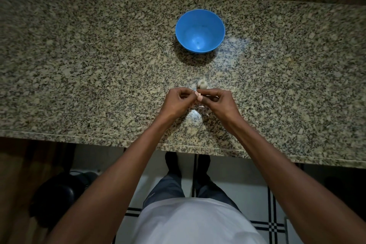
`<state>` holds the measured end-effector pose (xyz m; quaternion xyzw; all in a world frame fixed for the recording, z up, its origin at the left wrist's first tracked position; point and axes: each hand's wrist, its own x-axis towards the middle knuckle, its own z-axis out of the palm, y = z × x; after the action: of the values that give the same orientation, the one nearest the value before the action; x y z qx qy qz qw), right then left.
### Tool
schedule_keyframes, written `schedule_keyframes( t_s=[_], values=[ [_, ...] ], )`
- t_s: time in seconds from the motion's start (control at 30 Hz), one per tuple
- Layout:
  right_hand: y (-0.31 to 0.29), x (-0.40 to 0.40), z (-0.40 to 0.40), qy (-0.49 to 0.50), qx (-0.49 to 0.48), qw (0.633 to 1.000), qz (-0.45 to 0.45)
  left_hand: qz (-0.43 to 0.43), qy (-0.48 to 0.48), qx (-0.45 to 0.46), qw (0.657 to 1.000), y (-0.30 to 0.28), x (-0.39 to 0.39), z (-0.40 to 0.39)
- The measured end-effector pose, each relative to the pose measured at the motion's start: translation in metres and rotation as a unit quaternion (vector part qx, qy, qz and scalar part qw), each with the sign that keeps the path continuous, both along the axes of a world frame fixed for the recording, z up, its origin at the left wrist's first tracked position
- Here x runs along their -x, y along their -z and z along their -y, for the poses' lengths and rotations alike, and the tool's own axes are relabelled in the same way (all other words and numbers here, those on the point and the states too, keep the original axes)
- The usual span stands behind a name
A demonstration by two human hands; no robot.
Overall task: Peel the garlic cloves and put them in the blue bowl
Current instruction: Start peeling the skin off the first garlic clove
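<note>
A garlic clove (199,97) is pinched between the two hands above the near part of the speckled granite worktop (79,65). The fingers of the left hand (176,101) are curled in on the clove from the left, and those of the right hand (218,101) are curled on it from the right; the fingertips meet at the clove, of which only a small pale part is seen. Just beyond the hands, the rest of the garlic bulb (202,84) lies on the worktop. Thin scraps of garlic skin (200,106) are seen below the hands. The blue bowl (200,30) stands farther back, well apart from the hands, with nothing visible inside it.
</note>
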<state>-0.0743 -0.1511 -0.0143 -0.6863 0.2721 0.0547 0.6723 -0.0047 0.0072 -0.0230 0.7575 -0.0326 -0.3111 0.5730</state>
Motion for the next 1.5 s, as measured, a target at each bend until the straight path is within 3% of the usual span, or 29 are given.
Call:
schedule_keyframes(
  t_s=[0.27, 0.57, 0.7, 0.83, 1.1, 1.23, 1.5],
  values=[
    [0.002, 0.004, -0.005, 0.083, -0.067, 0.994, 0.002, 0.114, -0.01, -0.059, 0.992, 0.006, 0.01, 0.006],
    [-0.001, 0.006, -0.007, 0.153, -0.153, 0.976, -0.023, 0.053, -0.056, -0.026, 0.997, 0.009, 0.017, 0.005],
    [0.002, 0.01, -0.009, 0.162, -0.171, 0.971, -0.03, 0.036, -0.073, 0.03, 0.996, 0.007, 0.02, 0.006],
    [0.002, 0.016, -0.011, 0.147, -0.131, 0.98, -0.03, 0.071, -0.062, 0.001, 0.996, 0.011, 0.022, 0.008],
    [0.0, 0.021, -0.012, 0.068, 0.103, 0.992, -0.017, 0.218, -0.003, -0.111, 0.97, 0.012, 0.025, 0.013],
    [-0.002, 0.019, -0.009, 0.057, 0.113, 0.992, -0.022, 0.195, -0.01, -0.109, 0.975, 0.012, 0.024, 0.011],
    [0.002, 0.01, -0.006, 0.064, 0.04, 0.997, -0.023, 0.027, -0.058, 0.011, 0.998, 0.01, 0.015, 0.007]
  ],
)
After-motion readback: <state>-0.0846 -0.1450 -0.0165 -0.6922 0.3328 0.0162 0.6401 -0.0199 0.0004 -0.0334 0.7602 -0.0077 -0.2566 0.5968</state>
